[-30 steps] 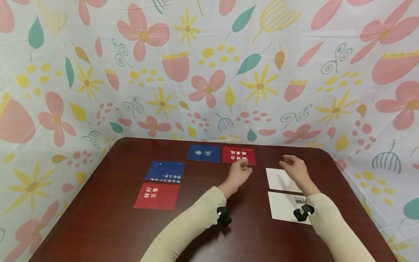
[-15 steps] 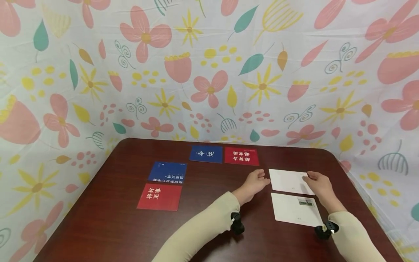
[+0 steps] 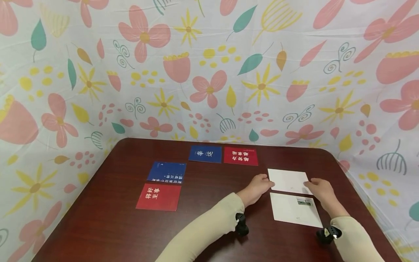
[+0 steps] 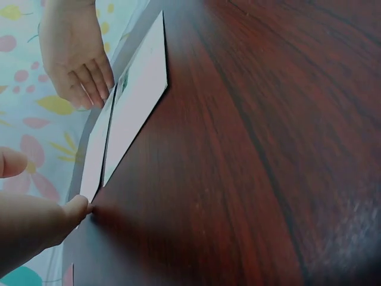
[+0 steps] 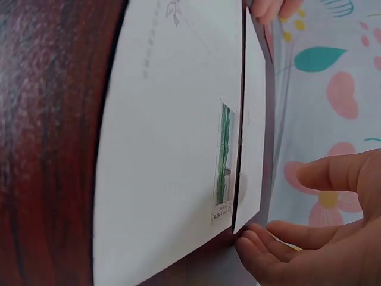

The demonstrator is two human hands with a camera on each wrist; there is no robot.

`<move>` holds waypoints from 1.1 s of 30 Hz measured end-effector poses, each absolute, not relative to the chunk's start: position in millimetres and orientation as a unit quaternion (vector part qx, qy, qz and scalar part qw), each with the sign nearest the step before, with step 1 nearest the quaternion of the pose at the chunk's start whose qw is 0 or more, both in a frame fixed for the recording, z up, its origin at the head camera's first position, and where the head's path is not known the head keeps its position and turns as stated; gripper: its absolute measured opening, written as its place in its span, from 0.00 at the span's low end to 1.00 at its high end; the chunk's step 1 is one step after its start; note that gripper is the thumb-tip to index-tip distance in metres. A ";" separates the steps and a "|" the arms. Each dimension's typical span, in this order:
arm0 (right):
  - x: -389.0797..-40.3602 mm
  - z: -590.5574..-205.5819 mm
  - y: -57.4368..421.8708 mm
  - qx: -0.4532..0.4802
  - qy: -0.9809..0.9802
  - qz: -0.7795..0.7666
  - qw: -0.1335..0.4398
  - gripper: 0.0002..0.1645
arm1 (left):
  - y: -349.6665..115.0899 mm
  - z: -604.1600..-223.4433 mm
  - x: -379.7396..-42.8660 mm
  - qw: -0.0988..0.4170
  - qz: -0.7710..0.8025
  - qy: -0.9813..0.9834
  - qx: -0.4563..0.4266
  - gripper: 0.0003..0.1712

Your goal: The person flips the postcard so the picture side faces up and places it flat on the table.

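Observation:
In the head view, two white postcards lie one behind the other on the right side of the table. My left hand (image 3: 257, 187) is at the left edge of the far postcard (image 3: 288, 181), its fingertips (image 4: 76, 207) touching that edge in the left wrist view. At the same postcard's right end is my right hand (image 3: 322, 190). Its fingers (image 5: 256, 244) meet the card's edge in the right wrist view, while the thumb (image 5: 321, 173) stays apart from it. The near postcard (image 3: 294, 211), with a small printed picture (image 5: 224, 161), lies flat, untouched.
A blue card (image 3: 205, 154) and a red card (image 3: 240, 155) with white characters lie at the back of the brown table (image 3: 108, 229). Another blue card (image 3: 167, 172) and red card (image 3: 158, 197) lie at the left. A flowered cloth (image 3: 209, 54) hangs behind.
My left hand has moved right, from near the back red card to the far postcard's left edge. My right hand has moved from above that postcard to its right end.

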State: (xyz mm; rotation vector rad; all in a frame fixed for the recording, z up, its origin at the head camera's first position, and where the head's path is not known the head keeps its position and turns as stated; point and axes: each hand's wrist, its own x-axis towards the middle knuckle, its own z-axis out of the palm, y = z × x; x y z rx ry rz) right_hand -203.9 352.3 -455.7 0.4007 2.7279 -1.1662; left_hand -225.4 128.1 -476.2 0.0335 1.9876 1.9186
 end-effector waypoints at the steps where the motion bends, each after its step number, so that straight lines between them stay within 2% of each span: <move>1: -204.0 -456.0 352.4 0.132 0.907 -0.393 0.076 0.41 | 128.6 -476.2 -224.7 0.188 0.682 0.706 0.010 0.30; 15: -208.1 -459.1 358.7 0.143 0.883 -0.435 0.103 0.40 | 132.9 -482.6 -225.4 0.181 0.711 0.679 -0.017 0.28; 33: -209.8 -449.3 352.7 0.153 0.862 -0.474 0.094 0.42 | 126.1 -473.2 -229.5 0.158 0.750 0.642 -0.003 0.28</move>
